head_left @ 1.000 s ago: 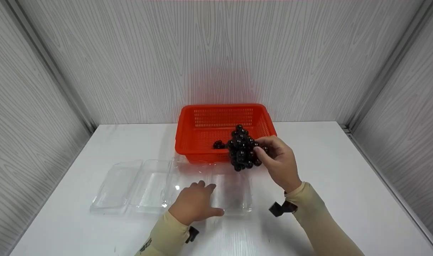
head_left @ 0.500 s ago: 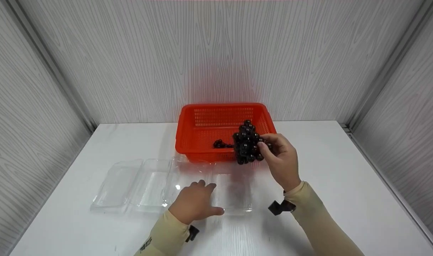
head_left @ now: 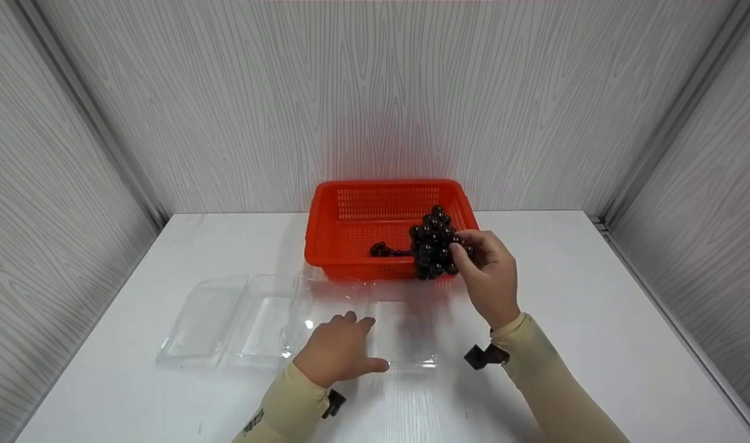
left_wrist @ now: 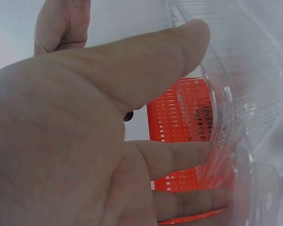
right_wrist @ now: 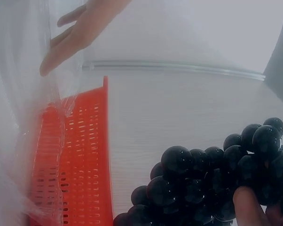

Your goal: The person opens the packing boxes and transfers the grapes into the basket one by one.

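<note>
A bunch of dark, glossy grapes (head_left: pixel 433 243) hangs over the front right rim of the red basket (head_left: pixel 331 261). My right hand (head_left: pixel 488 271) pinches it between thumb and fingers at its right side. In the right wrist view the grapes (right_wrist: pixel 193 183) fill the lower right, a fingertip pressed among them. My left hand (head_left: pixel 338 354) lies with spread, relaxed fingers at the clear plastic clamshell boxes (head_left: pixel 264 326). The left wrist view has its fingers (left_wrist: pixel 179 155) reaching to the clear plastic wall (left_wrist: pixel 221 108), and no thing is gripped in them.
Inside the basket, more dark grapes (head_left: pixel 381 249) lie near its front wall. The clear boxes stand side by side in front of the basket, their lids (head_left: pixel 202 320) spread to the left. White, wood-grained panels (head_left: pixel 375 92) close off the back and sides of the white table (head_left: pixel 584 295).
My right hand has carried the grapes slightly back and to the right, uncovering more of the grapes in the basket. The left hand keeps its place.
</note>
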The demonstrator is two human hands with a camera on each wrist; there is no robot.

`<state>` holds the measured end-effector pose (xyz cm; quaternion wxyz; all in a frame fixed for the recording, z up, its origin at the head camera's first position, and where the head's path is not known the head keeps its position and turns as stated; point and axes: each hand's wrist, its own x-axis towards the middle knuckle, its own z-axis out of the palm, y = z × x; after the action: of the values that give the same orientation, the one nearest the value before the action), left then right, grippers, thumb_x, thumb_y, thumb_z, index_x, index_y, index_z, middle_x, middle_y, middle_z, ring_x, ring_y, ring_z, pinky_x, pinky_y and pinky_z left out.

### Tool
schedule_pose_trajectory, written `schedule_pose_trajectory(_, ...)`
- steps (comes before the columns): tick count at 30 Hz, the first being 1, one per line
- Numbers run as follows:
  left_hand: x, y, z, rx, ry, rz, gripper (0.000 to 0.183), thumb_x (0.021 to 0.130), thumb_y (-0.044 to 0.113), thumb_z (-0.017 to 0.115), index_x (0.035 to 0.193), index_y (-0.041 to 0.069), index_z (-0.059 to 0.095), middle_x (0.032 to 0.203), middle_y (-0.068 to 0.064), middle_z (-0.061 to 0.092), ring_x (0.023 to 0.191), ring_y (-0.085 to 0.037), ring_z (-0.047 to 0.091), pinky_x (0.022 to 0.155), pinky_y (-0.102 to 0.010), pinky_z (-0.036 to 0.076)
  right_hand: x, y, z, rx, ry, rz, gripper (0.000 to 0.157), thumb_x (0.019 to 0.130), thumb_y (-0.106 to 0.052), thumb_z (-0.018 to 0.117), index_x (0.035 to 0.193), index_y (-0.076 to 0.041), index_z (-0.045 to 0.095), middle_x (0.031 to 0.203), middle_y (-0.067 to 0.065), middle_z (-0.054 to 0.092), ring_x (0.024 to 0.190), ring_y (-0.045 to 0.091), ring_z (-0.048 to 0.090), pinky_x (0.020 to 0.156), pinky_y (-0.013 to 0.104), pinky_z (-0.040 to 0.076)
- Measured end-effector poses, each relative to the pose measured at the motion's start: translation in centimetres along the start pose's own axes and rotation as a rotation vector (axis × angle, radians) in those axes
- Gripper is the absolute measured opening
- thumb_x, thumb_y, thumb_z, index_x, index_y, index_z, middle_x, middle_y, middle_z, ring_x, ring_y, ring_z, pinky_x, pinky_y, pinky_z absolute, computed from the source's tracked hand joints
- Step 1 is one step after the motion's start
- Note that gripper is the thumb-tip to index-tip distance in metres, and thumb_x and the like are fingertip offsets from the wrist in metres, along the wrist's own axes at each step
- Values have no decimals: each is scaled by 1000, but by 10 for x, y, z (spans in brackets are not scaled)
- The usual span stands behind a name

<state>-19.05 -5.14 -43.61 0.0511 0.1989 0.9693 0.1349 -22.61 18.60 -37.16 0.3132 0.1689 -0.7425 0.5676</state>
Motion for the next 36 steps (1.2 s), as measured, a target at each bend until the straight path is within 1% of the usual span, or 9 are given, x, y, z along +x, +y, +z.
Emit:
schedule_pose_trajectory(5, 0, 0, -2, 1, -3, -5, 75, 79, 50, 82, 135, 3, 64, 106, -16, 63, 94, -36, 62, 79, -53, 54, 2, 2, 4, 11, 22, 1, 16, 94, 8, 66, 110, 12, 68, 93, 19, 67, 72, 8, 57, 65, 16, 50)
schedule_pose_trajectory(10, 0, 0, 0, 8, -3, -4, 75, 80, 52, 82, 135, 3, 63, 105, -15, 63, 93, -35, 61, 79, -52, 54, 3, 6, 7, 24, 52, -8, 16, 95, 8, 66, 110, 13, 67, 96, 20, 67, 74, 7, 57, 65, 16, 50)
schedule_pose_trajectory(13, 1, 0, 1, 11, -8, -5, 75, 80, 52, 82, 135, 3, 63, 104, -15, 63, 92, -35, 61, 79, -52, 54, 4, 11, 6, 11, 65, 6, 16, 95, 7, 66, 110, 12, 67, 96, 19, 66, 74, 8, 56, 65, 16, 49)
schedule_pose_trajectory(17, 0, 1, 1, 16, -11, -4, 75, 80, 53, 82, 134, 4, 64, 104, -15, 63, 93, -34, 61, 79, -52, 54, 8, 13, 4, -11, 64, 11, 16, 96, 5, 66, 111, 11, 67, 98, 19, 66, 77, 10, 56, 68, 16, 49)
schedule_pose_trajectory(22, -1, 1, 1, 2, -15, -6, 74, 80, 52, 83, 132, 4, 64, 103, -14, 62, 92, -34, 61, 78, -52, 53, 16, 11, 1, -23, 56, -15, 17, 96, 6, 65, 111, 13, 66, 98, 20, 66, 77, 7, 57, 69, 16, 49)
schedule_pose_trajectory(27, 1, 0, 2, 0, -19, -16, 74, 80, 53, 81, 133, 5, 64, 101, -13, 61, 92, -34, 60, 78, -51, 53, 25, 32, -1, -48, 63, -21, 19, 96, 5, 66, 113, 11, 67, 101, 21, 67, 78, 8, 58, 69, 15, 50)
schedule_pose_trajectory(29, 1, 0, 3, 6, -17, -18, 75, 80, 54, 80, 134, 6, 64, 101, -13, 61, 93, -35, 61, 79, -51, 53, 30, 42, -2, -54, 56, -15, 19, 96, 2, 68, 114, 8, 68, 103, 18, 67, 79, 9, 59, 71, 16, 51)
schedule_pose_trajectory(36, 1, 1, 5, -4, -23, -6, 76, 80, 54, 81, 136, 6, 62, 104, -14, 63, 94, -35, 61, 80, -51, 53, 42, 50, -6, -81, 33, -22, 18, 96, -6, 71, 112, 2, 71, 101, 10, 69, 79, 15, 62, 71, 19, 53)
